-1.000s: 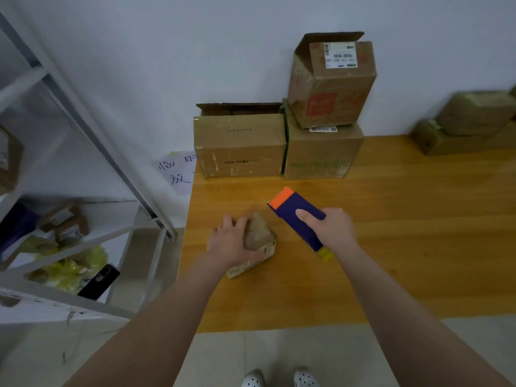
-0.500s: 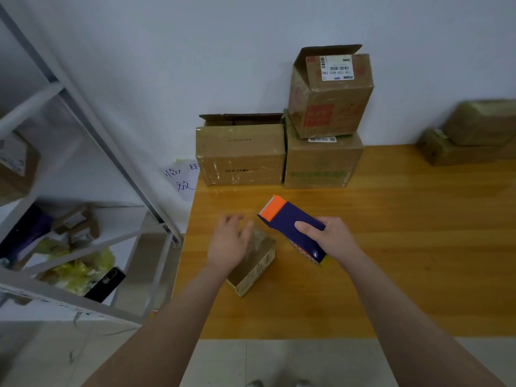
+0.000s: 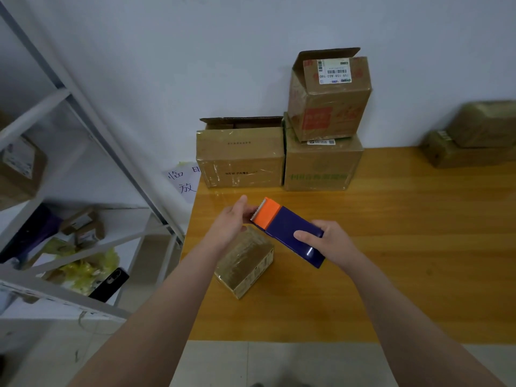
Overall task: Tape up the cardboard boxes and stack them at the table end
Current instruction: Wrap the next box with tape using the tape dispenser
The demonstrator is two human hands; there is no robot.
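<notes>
Left hand point(image 3: 231, 224) raised to dispenser point(image 3: 290, 230), table point(image 3: 405, 247), wall point(image 3: 167, 65)

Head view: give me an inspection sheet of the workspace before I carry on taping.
Surface: wooden table, glossy.
Job's things: small box on the table beneath the hands; tape dispenser held over it; wide box, lower box and top box, flap open, at the wall.
Clutter: wrapped parcels, far right.
Hands: right hand grips the dispenser; left hand at its orange end, grip unclear.
Cables: nothing seen on the table.
Surroundings: metal shelf at left holding a phone; paper note on the wall.
</notes>
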